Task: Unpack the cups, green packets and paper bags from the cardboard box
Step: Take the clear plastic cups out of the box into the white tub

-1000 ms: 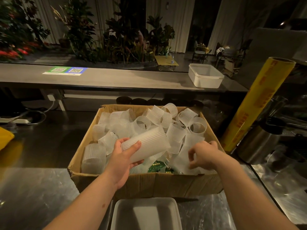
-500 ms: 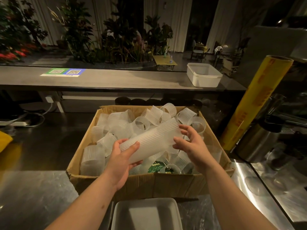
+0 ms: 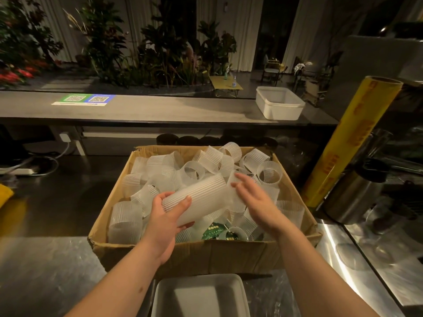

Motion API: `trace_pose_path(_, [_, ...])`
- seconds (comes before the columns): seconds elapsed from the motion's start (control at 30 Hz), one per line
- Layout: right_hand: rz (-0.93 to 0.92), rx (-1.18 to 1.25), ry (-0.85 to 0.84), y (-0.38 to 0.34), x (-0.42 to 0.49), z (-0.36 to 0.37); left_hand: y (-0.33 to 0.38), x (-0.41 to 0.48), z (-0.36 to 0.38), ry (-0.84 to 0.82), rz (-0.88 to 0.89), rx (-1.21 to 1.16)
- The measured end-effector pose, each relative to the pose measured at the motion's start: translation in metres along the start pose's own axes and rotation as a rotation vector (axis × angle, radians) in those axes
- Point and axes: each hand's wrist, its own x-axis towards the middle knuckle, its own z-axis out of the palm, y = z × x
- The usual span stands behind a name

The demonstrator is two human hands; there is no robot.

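Lots of ribbed plastic cups (image 3: pixel 207 157) lie jumbled in the cardboard box (image 3: pixel 196 250), which sits on the shiny metal counter (image 3: pixel 45 271) in front of me. My left hand (image 3: pixel 163 221) is wrapped around one end of a long stack of cups (image 3: pixel 199 197), thumb on top and fingers underneath, and the stack lies tilted just above the pile. My right hand (image 3: pixel 256 203) is spread flat with its fingers apart, and its fingertips (image 3: pixel 238 179) are at the far end of the stack. It is blurry there, so I cannot tell if they really touch. Down near the front wall of the box I can see green packets (image 3: pixel 216 231) peeking out from under the cups. I see no paper bags, so they may be buried. I think the box is mostly full and I am just lifting this stack out. Here is what could go wrong. I only hold one end, so the stack could sag and the cups could slide apart and fall back in. If I squeeze too hard, the thin plastic could bend or crack. If I swing to the right, I might bump the tall yellow roll (image 3: pixel 350 143) standing just beside the box and tip it over.
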Motion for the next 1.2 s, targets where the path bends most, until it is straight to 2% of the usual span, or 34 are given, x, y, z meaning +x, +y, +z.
trace_pose_path(0.07, [-0.017,-0.139,0.363,0.003,0.014,-0.005,0.000,0.000,-0.001,0.004,0.006,-0.003])
trace_pose_path(0.1, [0.013,-0.292,0.462,0.006,0.023,-0.008,0.000,0.000,-0.001,0.000,0.003,0.000])
trace_pose_path(0.13, [0.052,-0.443,0.489,0.011,0.030,-0.009,0.000,0.000,-0.001,-0.004,-0.002,0.005])
trace_pose_path(0.2, [0.133,-0.668,0.413,0.016,0.039,-0.010,0.000,0.000,-0.002,-0.010,-0.008,0.011])
trace_pose_path(0.3, [0.133,-0.785,0.372,0.020,0.043,-0.010,-0.001,0.000,-0.003,-0.009,-0.013,0.006])
trace_pose_path(0.37, [0.064,-0.583,0.442,0.020,0.040,-0.008,-0.001,0.000,-0.004,-0.012,-0.013,-0.004])
trace_pose_path(0.43, [0.034,-0.181,0.484,0.013,0.031,-0.004,-0.002,0.001,-0.004,-0.017,-0.011,-0.001])
trace_pose_path(0.47, [0.022,0.007,0.487,0.010,0.026,-0.003,-0.002,0.001,-0.004,-0.019,-0.011,0.003])
trace_pose_path(0.53, [-0.014,0.221,0.437,0.004,0.014,-0.001,-0.003,0.002,-0.004,-0.019,-0.016,0.002])
trace_pose_path(0.63, [-0.052,0.318,0.269,-0.004,0.003,-0.001,-0.003,0.004,-0.004,-0.010,-0.021,-0.017])
trace_pose_path(0.7, [-0.060,0.335,0.213,-0.006,-0.001,-0.004,-0.003,0.004,-0.004,-0.008,-0.025,-0.019])
trace_pose_path(0.77, [-0.059,0.319,0.179,-0.003,-0.002,-0.008,-0.004,0.004,-0.003,-0.011,-0.024,-0.012])
trace_pose_path(0.87, [-0.026,0.320,-0.033,-0.004,-0.007,-0.009,-0.004,0.003,-0.003,-0.025,-0.025,0.014])
trace_pose_path(0.93, [-0.020,0.285,-0.083,-0.004,-0.010,-0.004,-0.004,0.004,-0.004,-0.033,-0.029,0.026])
trace_pose_path(0.97, [-0.029,0.237,-0.014,-0.002,-0.009,-0.003,-0.004,0.004,-0.005,-0.033,-0.030,0.025])
trace_pose_path(1.03, [-0.042,-0.007,0.282,0.007,0.000,-0.005,-0.004,0.004,-0.004,-0.027,-0.034,0.008])
trace_pose_path(1.1, [0.046,-0.542,0.533,0.016,0.013,-0.016,-0.003,0.004,-0.004,-0.022,-0.038,-0.001])
trace_pose_path(1.13, [0.118,-0.790,0.546,0.022,0.017,-0.022,-0.003,0.004,-0.004,-0.024,-0.040,0.000])
trace_pose_path(1.2, [0.262,-1.014,0.471,0.029,0.024,-0.031,-0.003,0.002,-0.004,-0.032,-0.041,0.003])
